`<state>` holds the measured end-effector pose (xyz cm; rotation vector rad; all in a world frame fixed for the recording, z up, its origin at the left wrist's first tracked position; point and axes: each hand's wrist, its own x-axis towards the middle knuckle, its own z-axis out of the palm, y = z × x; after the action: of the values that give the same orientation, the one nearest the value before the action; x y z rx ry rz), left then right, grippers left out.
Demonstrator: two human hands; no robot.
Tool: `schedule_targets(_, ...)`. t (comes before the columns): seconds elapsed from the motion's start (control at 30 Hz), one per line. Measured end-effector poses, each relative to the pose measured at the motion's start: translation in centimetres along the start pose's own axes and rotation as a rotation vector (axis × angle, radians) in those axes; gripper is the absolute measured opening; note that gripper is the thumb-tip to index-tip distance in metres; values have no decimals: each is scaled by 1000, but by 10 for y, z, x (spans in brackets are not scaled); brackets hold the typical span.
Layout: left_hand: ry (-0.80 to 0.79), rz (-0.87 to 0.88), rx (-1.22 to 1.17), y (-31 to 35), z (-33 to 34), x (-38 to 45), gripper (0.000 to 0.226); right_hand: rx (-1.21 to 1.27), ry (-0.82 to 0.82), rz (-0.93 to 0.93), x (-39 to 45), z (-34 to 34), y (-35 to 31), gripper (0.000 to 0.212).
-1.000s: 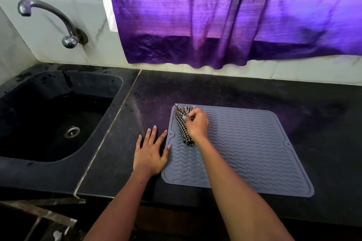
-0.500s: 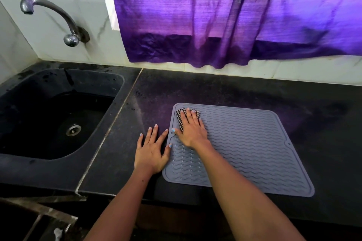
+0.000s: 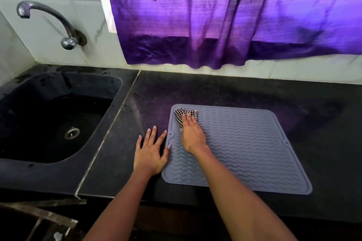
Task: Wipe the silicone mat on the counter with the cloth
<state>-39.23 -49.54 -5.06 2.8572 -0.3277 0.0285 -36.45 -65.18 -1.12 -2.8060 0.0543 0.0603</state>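
Two flat hands: right hand [image 3: 191, 135] presses cloth [image 3: 183, 116] onto mat [image 3: 254, 148], left hand [image 3: 150, 152] on counter [image 3: 235, 92].

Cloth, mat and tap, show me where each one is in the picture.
cloth [image 3: 181, 114], head view, on the checked fabric just beyond the fingers
mat [image 3: 254, 148], head view, on the bare ribbed middle
tap [image 3: 52, 12], head view, on the curved spout
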Motion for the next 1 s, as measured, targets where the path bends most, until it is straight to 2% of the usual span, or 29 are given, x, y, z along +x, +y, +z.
schedule_targets(0.07, -6, 3, 0, 1, -2, 0, 80, 241, 57, 72, 5, -11, 4, 56)
schedule_targets(0.13, -15, 6, 8, 1, -2, -1, 81, 595, 118, 236, 13, -28, 9, 45)
schedule_targets(0.2, -10, 7, -1, 0, -2, -1, 81, 773, 266, 341, 19, -40, 13, 42)
schedule_targets(0.3, -8, 8, -6, 0, -3, 0, 81, 544, 405, 252, 14, -40, 11, 50)
schedule_targets(0.33, -11, 6, 2, 1, -3, -1, 81, 421, 371, 175, 12, -32, 10, 53)
schedule_targets(0.43, -12, 6, 11, 1, -3, -1, 81, 77, 91, 61, 5, 2, 6, 59)
schedule_targets(0.5, 0, 8, 0, 0, -2, 0, 80, 13, 42, 87, 2, 15, 6, 64)
schedule_targets(0.73, -5, 2, 27, 0, -2, -1, 79, 42, 96, 52, 6, 11, 12, 60)
schedule_targets(0.83, 16, 8, 13, -2, -2, 0, 79, 272, 197, 86, 4, 4, 12, 58)
schedule_targets(0.93, 22, 11, 3, -1, -1, 0, 79, 834, 308, 343, 14, -21, 16, 45)
schedule_targets(0.97, 18, 11, 6, 0, -1, -1, 80, 972, 384, 420, 18, -29, 18, 43)
schedule_targets(1.0, 12, 8, 7, 1, -1, -1, 80, 1006, 452, 466, 21, -36, 19, 43)
